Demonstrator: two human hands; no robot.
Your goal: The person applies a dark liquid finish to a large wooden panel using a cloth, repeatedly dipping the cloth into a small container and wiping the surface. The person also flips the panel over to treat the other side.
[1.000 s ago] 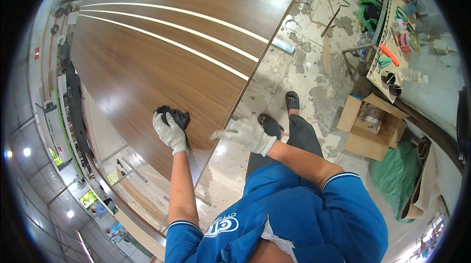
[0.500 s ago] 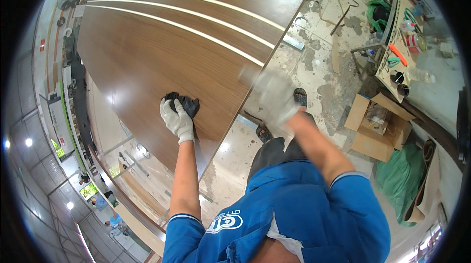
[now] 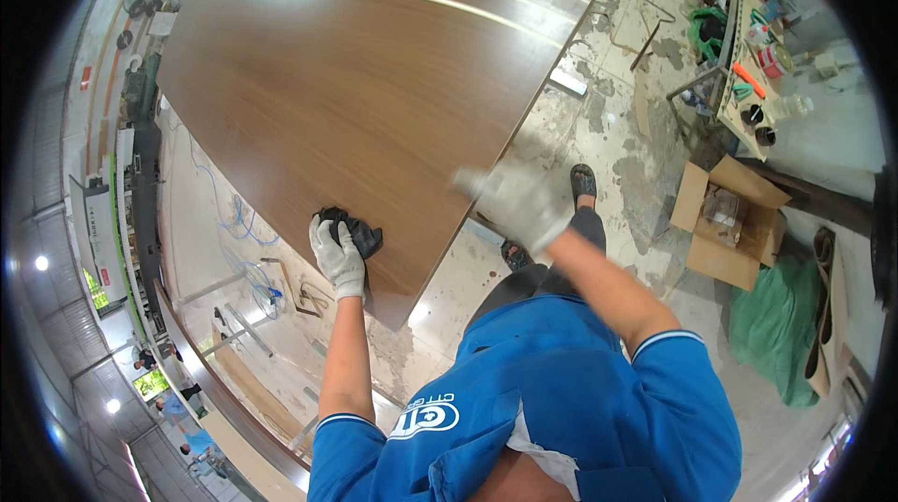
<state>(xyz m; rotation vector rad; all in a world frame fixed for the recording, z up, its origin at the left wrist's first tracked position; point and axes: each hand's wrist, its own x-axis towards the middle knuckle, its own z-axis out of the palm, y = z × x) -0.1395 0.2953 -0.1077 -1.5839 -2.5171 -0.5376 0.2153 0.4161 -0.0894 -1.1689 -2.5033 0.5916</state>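
A large brown wood-grain panel with three pale stripes near its far end lies in front of me. On its near left part, my left hand, in a whitish work glove, grips a crumpled black cloth pressed against the surface. The fingers curl over the cloth's left side. My right hand, gloved too, is smeared by motion at the panel's right edge. Its fingers cannot be made out, nor whether it touches the panel or holds anything.
An open cardboard box and a green sack stand on the floor at right. A cluttered workbench is beyond them. Left of the panel are a blue hose and metal stands. Other people work far left.
The black cloth under my left hand is now closer to the panel's near left edge. My view has shifted, so the stripes sit higher. The right hand stays blurred by the right edge.
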